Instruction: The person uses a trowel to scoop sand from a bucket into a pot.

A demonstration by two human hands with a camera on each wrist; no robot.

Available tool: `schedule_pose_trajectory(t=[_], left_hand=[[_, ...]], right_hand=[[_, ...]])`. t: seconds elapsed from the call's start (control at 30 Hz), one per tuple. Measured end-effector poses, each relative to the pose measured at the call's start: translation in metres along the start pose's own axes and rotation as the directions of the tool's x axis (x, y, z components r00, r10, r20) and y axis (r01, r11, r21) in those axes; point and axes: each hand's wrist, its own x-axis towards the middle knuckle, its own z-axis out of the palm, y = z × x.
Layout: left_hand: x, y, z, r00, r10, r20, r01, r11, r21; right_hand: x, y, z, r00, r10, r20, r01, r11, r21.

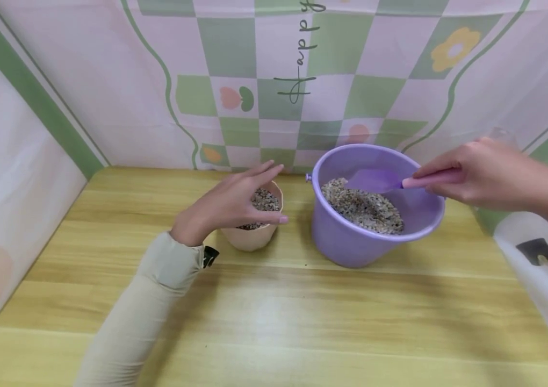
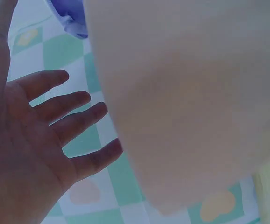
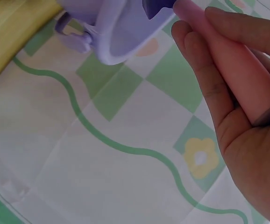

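My left hand (image 1: 225, 201) is held over a pale peach pot (image 1: 251, 241), its thumb and fingers spread. Coarse speckled grit (image 1: 265, 201) fills much of that pot. In the left wrist view the pot's blurred wall (image 2: 186, 126) stands close by the fingertips; whether they touch it I cannot tell. My right hand (image 1: 491, 174) grips the pink handle (image 3: 242, 77) of a small shovel, whose purple blade (image 1: 375, 181) is tilted inside a lilac bucket (image 1: 351, 244). More of the grit (image 1: 366, 212) lies in the bucket, heaped toward its left side, beneath the blade.
Pot and bucket stand side by side on a wood-grain table (image 1: 264, 317), near its back edge. Behind them hangs a green and white checked cloth (image 1: 279, 97) with printed fruit and flowers. Pale cloth also borders the table at left and right.
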Motion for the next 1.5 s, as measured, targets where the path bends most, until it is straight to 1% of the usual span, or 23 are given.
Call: schedule_pose_trajectory(t=[0.13, 0.37, 0.53, 0.6, 0.73, 0.83, 0.97, 1.13, 1.27, 1.37, 1.5], left_hand=[[0.006, 0.008, 0.001, 1.000, 0.016, 0.012, -0.016, 1.000, -0.005], [0.015, 0.026, 0.002, 0.999, -0.024, 0.030, 0.022, 0.996, 0.082], [0.024, 0.035, 0.009, 0.999, 0.009, 0.039, -0.009, 1.000, 0.009], [0.028, 0.038, 0.012, 0.999, 0.020, 0.042, -0.019, 0.999, -0.043], [0.037, 0.047, 0.017, 0.999, 0.004, 0.047, -0.002, 1.000, -0.026], [0.041, 0.051, 0.021, 0.999, 0.001, 0.050, -0.001, 1.000, 0.003], [0.044, 0.053, 0.026, 0.999, 0.009, 0.040, -0.010, 1.000, 0.017], [0.045, 0.053, 0.030, 0.999, 0.028, 0.022, -0.028, 1.000, -0.004], [0.046, 0.053, 0.031, 0.999, 0.021, 0.041, -0.021, 1.000, -0.010], [0.046, 0.053, 0.032, 0.998, 0.013, 0.055, -0.013, 1.000, 0.000], [0.048, 0.054, 0.033, 0.998, 0.019, 0.058, -0.019, 1.000, -0.004]], right_hand=[[-0.003, 0.003, 0.005, 0.999, 0.023, 0.049, -0.025, 0.999, 0.029], [-0.004, 0.006, 0.010, 0.994, 0.042, 0.100, -0.046, 0.998, 0.032], [-0.007, 0.007, 0.011, 0.992, 0.039, 0.117, -0.042, 0.999, 0.024], [-0.008, 0.007, 0.010, 0.990, 0.045, 0.135, -0.049, 0.999, 0.023], [-0.010, 0.009, 0.008, 0.982, 0.051, 0.183, -0.061, 0.997, 0.044], [-0.010, 0.009, 0.007, 0.979, 0.025, 0.200, -0.035, 0.998, 0.048], [-0.007, 0.007, 0.002, 0.968, 0.004, 0.250, -0.020, 0.998, 0.065], [0.001, 0.000, -0.006, 0.942, 0.061, 0.330, -0.100, 0.990, 0.104], [0.006, -0.004, -0.008, 0.923, 0.089, 0.374, -0.139, 0.984, 0.108], [0.008, -0.006, -0.008, 0.918, 0.085, 0.386, -0.132, 0.987, 0.095], [0.009, -0.006, -0.008, 0.914, 0.096, 0.394, -0.138, 0.987, 0.078]])
